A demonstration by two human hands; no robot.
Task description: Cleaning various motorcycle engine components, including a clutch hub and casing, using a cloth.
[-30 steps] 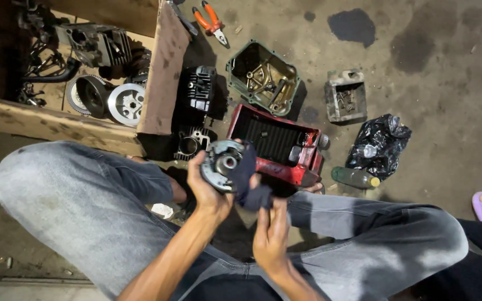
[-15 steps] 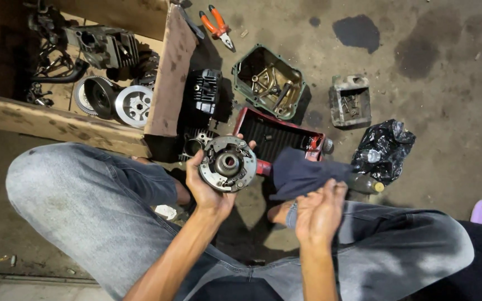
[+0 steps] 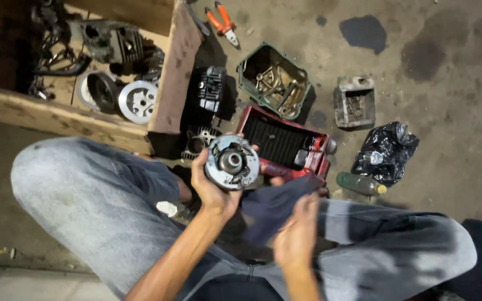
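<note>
My left hand (image 3: 213, 187) is raised, palm up, fingers curled in a firm grasp, forearm angling up from below. My right hand (image 3: 297, 237) hangs lower, fingers bent and gripping, wrist straight.

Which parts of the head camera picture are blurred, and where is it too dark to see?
Head view: the right hand on the dark cloth is blurred; the left hand and its round metal part look sharper; the wooden crate has a deeply shadowed upper-left corner; the floor's upper right is evenly lit.

Right hand (image 3: 297, 237) lower, nearer the body; dark cloth (image 3: 271, 203) now draped beneath the round metal part (image 3: 231, 163)
</note>
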